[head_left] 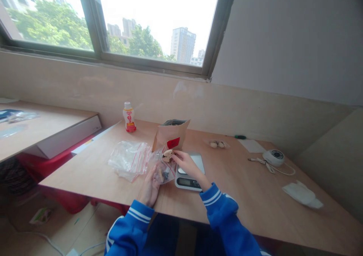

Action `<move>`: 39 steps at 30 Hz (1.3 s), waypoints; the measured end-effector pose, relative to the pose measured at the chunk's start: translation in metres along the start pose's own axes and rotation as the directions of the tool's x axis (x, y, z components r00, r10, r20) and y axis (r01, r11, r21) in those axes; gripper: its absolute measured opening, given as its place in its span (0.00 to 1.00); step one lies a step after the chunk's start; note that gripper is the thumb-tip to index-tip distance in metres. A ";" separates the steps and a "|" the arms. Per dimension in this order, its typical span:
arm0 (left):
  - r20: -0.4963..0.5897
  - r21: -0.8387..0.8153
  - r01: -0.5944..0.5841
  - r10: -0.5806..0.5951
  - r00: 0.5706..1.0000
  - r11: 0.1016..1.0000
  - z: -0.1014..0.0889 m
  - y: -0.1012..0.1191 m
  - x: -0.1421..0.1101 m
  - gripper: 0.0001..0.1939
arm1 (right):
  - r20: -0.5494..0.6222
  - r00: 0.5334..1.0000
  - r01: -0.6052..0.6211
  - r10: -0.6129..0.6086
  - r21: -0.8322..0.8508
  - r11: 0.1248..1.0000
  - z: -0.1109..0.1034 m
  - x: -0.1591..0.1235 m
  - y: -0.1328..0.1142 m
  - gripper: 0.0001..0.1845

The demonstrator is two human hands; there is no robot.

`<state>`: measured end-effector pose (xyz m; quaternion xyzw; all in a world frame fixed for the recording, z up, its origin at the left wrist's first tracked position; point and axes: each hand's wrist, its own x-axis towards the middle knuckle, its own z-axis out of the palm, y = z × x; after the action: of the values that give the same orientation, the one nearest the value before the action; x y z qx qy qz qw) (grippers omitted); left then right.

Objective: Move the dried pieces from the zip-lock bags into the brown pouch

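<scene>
My left hand [151, 187] is wrapped around the lower side of a clear zip bag [157, 169] that has some pale and dark pieces inside. At the bag's mouth, my right hand [187, 164] pinches a tan, curled piece that looks like a dried mushroom [168, 155]. Right behind the bag stands a brown paper pouch [164, 135] with a red label, its top gaping. A digital kitchen scale [187, 183] lies under my right forearm, partly covered by it. Left of my hands is a pile of clear zip bags [127, 159] with red seal lines.
A white and red bottle [129, 118] stands at the table's back left. Toward the right are a small bag with round pale pieces [217, 144], a green-handled tool [240, 137], white paper [252, 146], a dome camera with cable [273, 157] and a crumpled white wrapper [302, 194].
</scene>
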<state>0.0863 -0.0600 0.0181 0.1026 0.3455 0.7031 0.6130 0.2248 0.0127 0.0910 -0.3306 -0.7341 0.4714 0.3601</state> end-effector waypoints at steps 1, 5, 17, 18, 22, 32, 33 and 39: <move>0.004 -0.005 0.010 -0.010 1.000 1.000 0.000 0.001 0.000 0.16 | 0.004 1.000 0.008 -0.008 0.005 1.000 0.000 -0.001 0.000 0.14; 0.017 -0.034 0.039 -0.038 0.999 0.999 0.000 0.003 -0.001 0.17 | -0.025 0.999 0.041 -0.041 -0.007 0.999 -0.002 -0.005 -0.002 0.14; -0.064 -0.095 0.090 -0.096 0.993 0.991 0.002 0.004 -0.003 0.17 | -0.451 0.753 0.325 -0.479 -0.377 0.867 -0.049 0.061 -0.050 0.16; -0.055 -0.095 0.088 -0.093 0.994 0.992 0.001 0.004 -0.003 0.16 | -0.430 0.756 0.320 -0.494 -0.415 0.851 -0.053 0.069 -0.050 0.14; -0.022 -0.081 0.083 -0.085 0.996 0.993 -0.003 0.003 0.000 0.15 | -0.137 0.882 0.295 -0.451 -0.584 0.756 -0.065 0.085 -0.043 0.13; -0.043 -0.105 0.115 -0.120 0.992 0.988 0.002 0.006 -0.002 0.16 | -0.240 0.868 0.209 -0.435 -0.619 0.757 -0.061 0.046 -0.064 0.17; -0.045 -0.112 0.115 -0.121 0.992 0.987 0.002 0.006 -0.002 0.16 | -0.230 0.879 0.238 -0.417 -0.547 0.802 -0.058 0.040 -0.065 0.17; 0.035 -0.222 0.140 -0.136 0.990 0.965 -0.002 0.008 -0.003 0.18 | 0.340 0.940 0.148 -0.030 -0.328 0.933 -0.027 0.014 -0.046 0.14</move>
<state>0.0798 -0.0634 0.0221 0.0154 0.2644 0.6921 0.6714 0.2337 0.0214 0.1454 -0.2716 -0.8701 0.3651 0.1892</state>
